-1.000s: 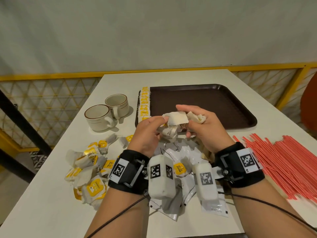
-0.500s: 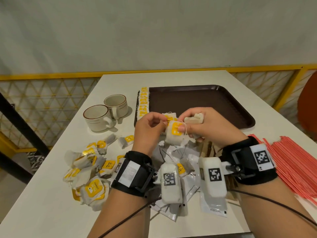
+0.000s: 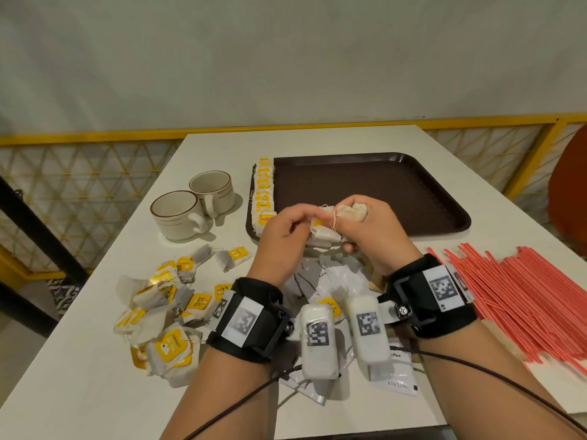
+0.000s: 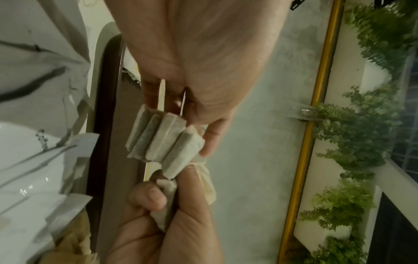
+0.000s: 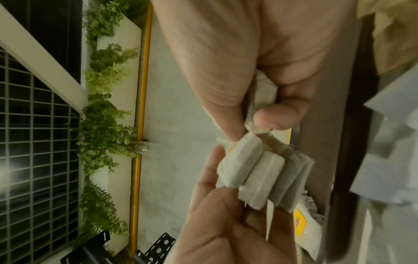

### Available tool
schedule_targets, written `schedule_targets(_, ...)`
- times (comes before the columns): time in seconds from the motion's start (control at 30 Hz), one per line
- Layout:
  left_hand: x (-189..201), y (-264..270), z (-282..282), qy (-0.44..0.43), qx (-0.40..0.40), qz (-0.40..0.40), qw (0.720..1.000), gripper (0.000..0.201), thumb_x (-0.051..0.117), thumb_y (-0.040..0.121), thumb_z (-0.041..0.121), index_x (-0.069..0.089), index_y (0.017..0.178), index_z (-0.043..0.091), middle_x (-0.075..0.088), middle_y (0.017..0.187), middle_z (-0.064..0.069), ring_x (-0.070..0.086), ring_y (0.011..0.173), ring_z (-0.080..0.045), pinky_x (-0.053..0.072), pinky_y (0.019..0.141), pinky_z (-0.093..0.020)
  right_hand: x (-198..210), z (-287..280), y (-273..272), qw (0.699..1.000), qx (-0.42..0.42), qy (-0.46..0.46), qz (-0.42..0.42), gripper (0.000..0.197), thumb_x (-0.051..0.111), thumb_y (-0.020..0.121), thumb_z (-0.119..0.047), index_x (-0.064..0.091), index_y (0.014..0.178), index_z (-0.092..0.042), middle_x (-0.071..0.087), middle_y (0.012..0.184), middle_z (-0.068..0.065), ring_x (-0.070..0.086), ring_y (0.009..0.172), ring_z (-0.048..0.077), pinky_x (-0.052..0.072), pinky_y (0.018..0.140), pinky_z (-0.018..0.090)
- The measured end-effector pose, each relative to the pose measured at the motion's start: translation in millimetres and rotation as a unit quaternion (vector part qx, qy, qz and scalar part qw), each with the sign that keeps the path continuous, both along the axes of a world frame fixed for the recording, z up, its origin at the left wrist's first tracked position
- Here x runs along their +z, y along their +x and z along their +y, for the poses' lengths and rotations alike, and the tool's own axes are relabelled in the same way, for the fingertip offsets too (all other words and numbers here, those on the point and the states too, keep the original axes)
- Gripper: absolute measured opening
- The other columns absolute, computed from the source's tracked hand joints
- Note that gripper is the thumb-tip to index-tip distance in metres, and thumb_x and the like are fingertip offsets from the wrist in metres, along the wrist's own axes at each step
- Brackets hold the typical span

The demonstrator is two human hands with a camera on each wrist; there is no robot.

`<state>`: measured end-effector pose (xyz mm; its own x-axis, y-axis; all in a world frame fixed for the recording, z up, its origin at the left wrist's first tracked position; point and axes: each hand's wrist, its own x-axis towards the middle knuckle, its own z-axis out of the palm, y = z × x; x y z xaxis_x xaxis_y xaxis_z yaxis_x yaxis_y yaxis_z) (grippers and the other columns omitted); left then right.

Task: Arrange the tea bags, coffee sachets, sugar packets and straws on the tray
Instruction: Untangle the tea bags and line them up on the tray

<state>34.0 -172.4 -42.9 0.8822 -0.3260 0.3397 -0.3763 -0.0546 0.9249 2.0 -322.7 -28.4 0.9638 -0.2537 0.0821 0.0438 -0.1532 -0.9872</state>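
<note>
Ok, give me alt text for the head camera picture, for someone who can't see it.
Two hands, left hand and right hand, hold a small bundle of tea bags just above the near edge of a brown tray. A row of tea bags lines the tray's left side; loose tea bags, two cups and red straws lie around.

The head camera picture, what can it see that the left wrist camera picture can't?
Only the head view shows the two cream ceramic cups, the bundle of red plastic straws, the loose heap of yellow-tagged tea bags on the white table, and the black wrist straps.

Only the left wrist view shows the green leafy plants beyond the yellow rail.

Both show the left hand and right hand gripping a small stack of tea bags over the dark brown tray.
</note>
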Motion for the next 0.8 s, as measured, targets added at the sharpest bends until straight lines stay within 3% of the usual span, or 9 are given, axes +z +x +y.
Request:
schedule_targets(0.07,0,-1,0,0.022,0.026,-0.006,0.999,0.047,0.043,0.086,-0.003,0.071,0.084,0.036,0.068,0.099,-0.001,0.062,0.089,-0.014,0.053,0.086,-0.042,-2,2,0,1.0,0.006,0.021,0.01,0.01,0.07,0.082,-0.003,0.062,0.081,-0.009,0.057,0.072,0.008,0.048,0.046,0.012,0.042,0.043,0.022)
schedule_targets(0.13,-1,-1,-1,0.003,0.045,0.013,0.999,0.046,0.044,0.081,0.005,0.072,0.077,0.04,0.069,0.099,-0.004,0.063,0.09,-0.015,0.054,0.086,-0.042,-2,4,-1,0.998,0.016,0.059,0.025,0.009,0.068,0.083,-0.001,0.063,0.085,-0.009,0.059,0.075,0.008,0.05,0.049,0.013,0.043,0.043,0.02)
schedule_targets(0.2,0,0,-3,-0.02,0.077,0.051,0.996,0.039,0.046,0.081,0.01,0.073,0.07,0.037,0.07,0.093,-0.003,0.064,0.088,-0.016,0.054,0.084,-0.041,0,5,-1,0.99,0.028,0.136,0.038,0.011,0.061,0.088,0.0,0.062,0.094,-0.009,0.059,0.085,0.012,0.054,0.059,0.015,0.044,0.047,0.02)
schedule_targets(0.33,0,0,-3,0.001,0.112,0.058,0.992,0.021,0.059,0.086,0.013,0.074,0.073,0.023,0.07,0.086,0.004,0.062,0.082,-0.003,0.048,0.079,-0.025,12,-2,-3,0.934,0.056,0.347,0.059,0.027,0.04,0.093,-0.005,0.059,0.114,-0.006,0.057,0.116,0.018,0.056,0.088,0.021,0.047,0.066,0.027)
schedule_targets(0.43,-1,0,-3,0.047,0.105,0.042,0.992,0.018,0.064,0.088,0.024,0.076,0.079,0.015,0.071,0.086,0.001,0.064,0.088,-0.008,0.049,0.08,-0.026,13,-10,-6,0.91,0.081,0.404,0.052,0.044,0.027,0.089,-0.002,0.056,0.122,-0.003,0.054,0.13,0.021,0.055,0.111,0.027,0.048,0.083,0.034)
schedule_targets(0.53,0,-3,-4,0.063,0.09,0.052,0.993,0.024,0.063,0.089,0.033,0.074,0.075,0.017,0.07,0.078,0.001,0.063,0.078,-0.005,0.047,0.072,-0.019,9,-9,-7,0.925,0.077,0.372,0.023,0.044,0.028,0.092,0.005,0.057,0.123,-0.006,0.054,0.135,0.018,0.051,0.125,0.027,0.049,0.093,0.034)
schedule_targets(0.63,3,-4,-4,0.05,0.078,0.066,0.994,0.028,0.061,0.089,0.039,0.073,0.071,0.023,0.071,0.078,-0.005,0.063,0.077,-0.01,0.044,0.07,-0.017,4,-1,-5,0.972,0.075,0.222,-0.01,0.045,0.034,0.095,0.009,0.055,0.128,-0.013,0.054,0.138,0.008,0.05,0.127,0.018,0.046,0.101,0.03)
schedule_targets(0.73,4,-5,-3,0.024,0.06,0.078,0.995,0.032,0.061,0.089,0.043,0.075,0.073,0.019,0.069,0.082,-0.02,0.062,0.081,-0.029,0.048,0.072,-0.029,-2,8,-7,0.993,0.114,0.035,-0.019,0.055,0.043,0.094,0.007,0.043,0.143,-0.018,0.05,0.142,-0.003,0.052,0.123,0.002,0.043,0.103,0.024)
schedule_targets(0.8,4,-5,-3,0.02,0.061,0.075,0.995,0.036,0.062,0.089,0.041,0.074,0.078,0.009,0.065,0.078,-0.025,0.058,0.07,-0.033,0.049,0.071,-0.038,-3,11,-7,0.989,0.149,0.024,-0.014,0.067,0.041,0.091,0.012,0.032,0.148,-0.022,0.043,0.147,-0.009,0.048,0.125,-0.003,0.041,0.103,0.021)
